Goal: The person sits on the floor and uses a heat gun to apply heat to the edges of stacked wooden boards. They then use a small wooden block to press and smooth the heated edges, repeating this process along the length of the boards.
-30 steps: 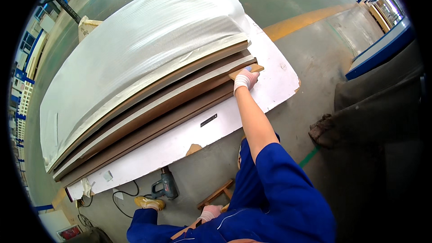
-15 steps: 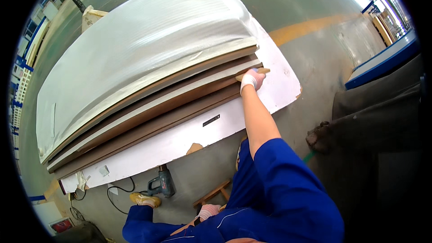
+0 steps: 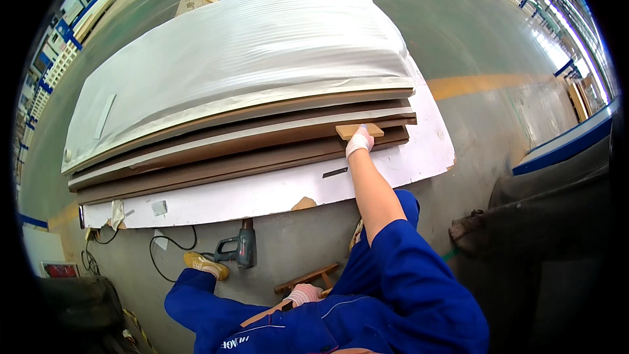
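Green-grey workshop floor (image 3: 498, 46) with a yellow painted stripe (image 3: 485, 83); blue-edged barriers along the far rim.

Stack of large boards (image 3: 249, 131): flat on a white base sheet (image 3: 275, 191), brown and pale layers, top wrapped in pale film (image 3: 242, 52). Its long axis runs left to right across my view.

Small wooden block (image 3: 360, 130): light tan, oblong, long axis parallel to the stack's front edge, set against that edge near the stack's right end.

My right hand (image 3: 359, 142): white-gloved, arm at full stretch, fingers closed onto the block from below.

My left hand (image 3: 304, 295): white-gloved, low by my lap, well clear of the stack, curled around a wooden stick (image 3: 275, 308); how tight I cannot tell.

Power drill (image 3: 239, 248): on the floor just before the base sheet, cable (image 3: 164, 249) trailing left.
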`<act>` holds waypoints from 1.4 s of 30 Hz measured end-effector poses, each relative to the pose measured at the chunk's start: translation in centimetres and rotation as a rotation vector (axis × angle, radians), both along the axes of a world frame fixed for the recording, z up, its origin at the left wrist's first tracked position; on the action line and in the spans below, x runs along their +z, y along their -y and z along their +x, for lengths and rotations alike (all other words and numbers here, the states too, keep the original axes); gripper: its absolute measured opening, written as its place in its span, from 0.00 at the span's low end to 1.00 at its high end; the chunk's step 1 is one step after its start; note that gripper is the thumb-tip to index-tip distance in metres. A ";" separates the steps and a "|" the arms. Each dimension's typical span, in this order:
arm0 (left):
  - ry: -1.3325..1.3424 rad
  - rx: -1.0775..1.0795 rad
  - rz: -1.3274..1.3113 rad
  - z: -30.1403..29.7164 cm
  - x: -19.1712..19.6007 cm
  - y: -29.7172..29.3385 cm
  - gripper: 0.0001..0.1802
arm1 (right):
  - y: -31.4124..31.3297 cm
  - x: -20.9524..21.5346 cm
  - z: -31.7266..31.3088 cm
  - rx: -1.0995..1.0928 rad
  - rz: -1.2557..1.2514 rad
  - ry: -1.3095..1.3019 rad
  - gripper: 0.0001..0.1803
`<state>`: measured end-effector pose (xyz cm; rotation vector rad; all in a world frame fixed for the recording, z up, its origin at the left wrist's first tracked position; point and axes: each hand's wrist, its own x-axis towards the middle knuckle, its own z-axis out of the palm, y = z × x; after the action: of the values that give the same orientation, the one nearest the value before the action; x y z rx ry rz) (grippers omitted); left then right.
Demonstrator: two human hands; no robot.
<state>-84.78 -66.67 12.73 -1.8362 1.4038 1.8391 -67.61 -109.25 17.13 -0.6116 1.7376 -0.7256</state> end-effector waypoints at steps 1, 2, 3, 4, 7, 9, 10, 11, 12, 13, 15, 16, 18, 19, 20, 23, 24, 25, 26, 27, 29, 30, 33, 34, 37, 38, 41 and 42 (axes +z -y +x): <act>-0.002 0.006 -0.005 0.0 -0.1 -0.1 0.29 | -0.3 0.0 0.4 -0.001 0.004 0.010 0.27; -0.003 0.008 -0.006 0.0 -0.1 -0.4 0.29 | -0.3 0.1 0.7 -0.007 0.029 -0.002 0.27; -0.006 0.008 -0.010 0.0 -0.1 -0.5 0.29 | -0.5 0.2 1.0 -0.016 0.055 -0.014 0.28; -0.012 0.011 -0.012 0.0 -0.1 -0.6 0.29 | -0.5 0.3 1.2 -0.006 0.054 -0.055 0.28; -0.035 0.014 -0.019 0.2 -0.3 -0.7 0.30 | -0.6 0.7 2.0 -0.013 0.080 -0.186 0.27; -0.048 0.016 -0.028 0.5 -0.3 -0.6 0.30 | -0.6 0.8 2.7 -0.065 0.110 -0.289 0.26; -0.057 0.018 -0.030 0.6 -0.3 -0.6 0.30 | -0.7 0.8 3.1 -0.125 0.064 -0.268 0.26; -0.067 0.018 -0.038 0.9 -0.3 -0.6 0.30 | -0.4 0.9 3.3 -0.130 0.076 -0.288 0.25; -0.069 0.025 -0.044 0.9 -0.3 -0.6 0.30 | -0.1 1.0 3.6 -0.110 0.063 -0.324 0.24; -0.096 0.004 -0.042 1.2 -0.3 -0.7 0.32 | 0.0 1.0 3.7 -0.102 0.092 -0.397 0.23; -0.103 0.000 -0.025 1.4 -0.3 -0.8 0.32 | 0.2 1.2 3.6 -0.052 0.170 -0.378 0.22; -0.074 -0.022 -0.019 1.3 -0.3 -0.8 0.32 | 0.1 1.4 3.6 -0.085 0.154 -0.359 0.22; -0.087 -0.004 -0.064 1.2 -0.5 -0.9 0.31 | -1.1 1.4 3.5 -0.171 0.062 -0.308 0.24; -0.061 0.011 -0.088 1.1 -0.7 -1.0 0.31 | -2.5 1.1 3.4 -0.156 -0.048 -0.099 0.24; -0.040 0.004 -0.117 0.9 -0.9 -1.0 0.30 | -3.5 1.0 4.6 -0.120 -0.051 -0.086 0.24; -0.048 0.003 -0.118 0.7 -1.3 -1.3 0.30 | -7.4 -0.1 7.9 -0.070 0.053 -0.192 0.24; -0.042 0.007 -0.122 0.5 -1.3 -1.4 0.30 | -8.3 -0.3 8.8 -0.051 0.101 -0.136 0.24; -0.038 0.014 -0.123 0.7 -1.2 -1.5 0.29 | -9.1 -0.5 9.7 -0.032 0.151 -0.081 0.24; -0.038 0.021 -0.122 0.7 -1.1 -1.7 0.29 | -9.9 -0.9 10.6 -0.061 0.127 -0.033 0.22; -0.042 0.021 -0.122 0.8 -1.0 -1.8 0.29 | -10.3 -1.0 11.3 -0.059 0.136 -0.068 0.22; -0.050 0.017 -0.125 1.0 -0.9 -2.0 0.29 | -11.1 -1.3 12.3 -0.096 0.145 -0.180 0.21; -0.053 0.016 -0.132 1.1 -1.0 -2.0 0.29 | -11.2 -1.2 12.6 -0.096 0.133 -0.241 0.21; -0.066 0.008 -0.159 1.0 -1.6 -1.8 0.28 | -11.8 -0.8 12.3 0.010 0.101 -0.216 0.19; -0.068 0.004 -0.167 1.1 -1.8 -1.7 0.28 | -11.7 -0.4 12.5 0.014 0.170 -0.378 0.19; -0.040 0.004 -0.221 1.0 -1.6 -1.2 0.28 | -13.0 0.2 12.1 -0.080 0.088 -0.114 0.20; -0.033 -0.005 -0.238 1.2 -1.1 -1.1 0.28 | -13.9 0.2 12.5 -0.099 0.051 -0.066 0.21; 0.048 -0.144 -0.310 2.8 2.1 -1.1 0.27 | -17.4 -0.3 15.4 0.008 0.157 -0.056 0.24; 0.073 -0.200 -0.341 4.3 3.5 -1.4 0.24 | -19.1 -0.6 16.9 0.008 0.142 -0.125 0.24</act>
<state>-80.43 -65.27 16.19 -1.8033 1.8903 1.4947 -50.76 -90.13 16.51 -0.5762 1.8829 -0.5631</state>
